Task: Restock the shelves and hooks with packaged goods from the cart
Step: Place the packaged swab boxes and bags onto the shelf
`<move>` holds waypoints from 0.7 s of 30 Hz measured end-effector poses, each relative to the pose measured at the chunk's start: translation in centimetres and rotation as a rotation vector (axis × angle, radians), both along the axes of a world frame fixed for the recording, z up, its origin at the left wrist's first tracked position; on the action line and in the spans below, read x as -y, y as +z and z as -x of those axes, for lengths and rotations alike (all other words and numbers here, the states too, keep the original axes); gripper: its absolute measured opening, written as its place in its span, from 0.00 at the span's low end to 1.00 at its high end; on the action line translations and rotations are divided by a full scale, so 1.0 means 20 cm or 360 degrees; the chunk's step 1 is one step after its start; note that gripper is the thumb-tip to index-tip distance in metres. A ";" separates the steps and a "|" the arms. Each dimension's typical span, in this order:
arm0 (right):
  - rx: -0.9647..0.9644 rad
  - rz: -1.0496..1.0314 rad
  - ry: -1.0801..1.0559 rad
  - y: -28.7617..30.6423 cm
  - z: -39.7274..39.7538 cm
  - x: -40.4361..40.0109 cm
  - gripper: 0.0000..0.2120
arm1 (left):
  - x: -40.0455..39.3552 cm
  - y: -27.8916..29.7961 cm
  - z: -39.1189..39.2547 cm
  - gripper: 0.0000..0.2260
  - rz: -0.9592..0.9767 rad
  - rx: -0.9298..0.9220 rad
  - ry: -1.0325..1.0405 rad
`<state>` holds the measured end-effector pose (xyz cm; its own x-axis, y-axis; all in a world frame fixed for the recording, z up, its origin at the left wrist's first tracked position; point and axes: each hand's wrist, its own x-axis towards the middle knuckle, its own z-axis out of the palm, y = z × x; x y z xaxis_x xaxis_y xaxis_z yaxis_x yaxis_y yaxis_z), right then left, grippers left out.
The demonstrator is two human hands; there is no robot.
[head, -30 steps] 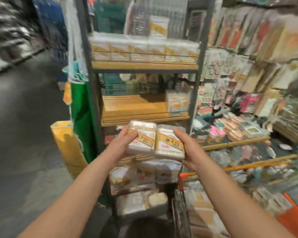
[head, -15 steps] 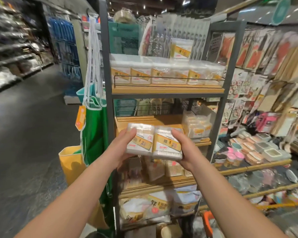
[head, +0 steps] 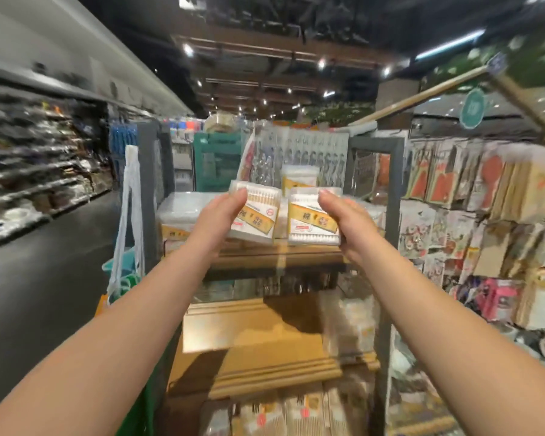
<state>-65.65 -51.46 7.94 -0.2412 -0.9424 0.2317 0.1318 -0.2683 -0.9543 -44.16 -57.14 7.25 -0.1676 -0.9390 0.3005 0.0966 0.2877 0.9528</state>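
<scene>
Head view looks forward along outstretched arms, close to the shelf unit (head: 390, 215).

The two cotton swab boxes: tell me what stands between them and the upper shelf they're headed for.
The row of packs already standing along the upper shelf is right behind the left box and right box, with one more pack stacked on top. Nothing else visible intervenes. The left hand and right hand hold the boxes just in front.

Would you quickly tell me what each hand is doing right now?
Left hand: holds the left cotton swab box.
Right hand: holds the right cotton swab box.
</scene>
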 end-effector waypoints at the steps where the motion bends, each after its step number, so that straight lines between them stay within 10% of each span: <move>1: -0.0064 0.0040 -0.0034 0.04 0.05 0.04 0.49 | 0.05 0.03 0.02 0.21 0.0007 -0.0006 0.0032; 5: -0.0242 0.0069 -0.0253 0.17 0.28 0.16 0.22 | 0.18 0.08 0.10 0.12 -0.0054 -0.0180 0.0079; 10: -0.0314 0.0096 -0.0509 0.21 0.53 0.34 0.28 | 0.34 0.15 0.15 0.11 0.0063 -0.0115 0.0158; 13: -0.0288 0.0109 -0.0484 0.14 0.59 0.42 0.13 | 0.43 0.18 0.16 0.15 0.0107 0.0079 0.0152; 21: -0.0196 0.0041 -0.0487 0.09 0.58 0.61 0.27 | 0.59 0.19 0.21 0.12 0.0057 0.0319 0.0168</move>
<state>-77.17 -63.74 9.83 -0.4808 -0.8241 0.2995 -0.0747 -0.3018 -0.9504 -48.43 -68.99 10.97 -0.1285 -0.9438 0.3045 -0.1263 0.3201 0.9389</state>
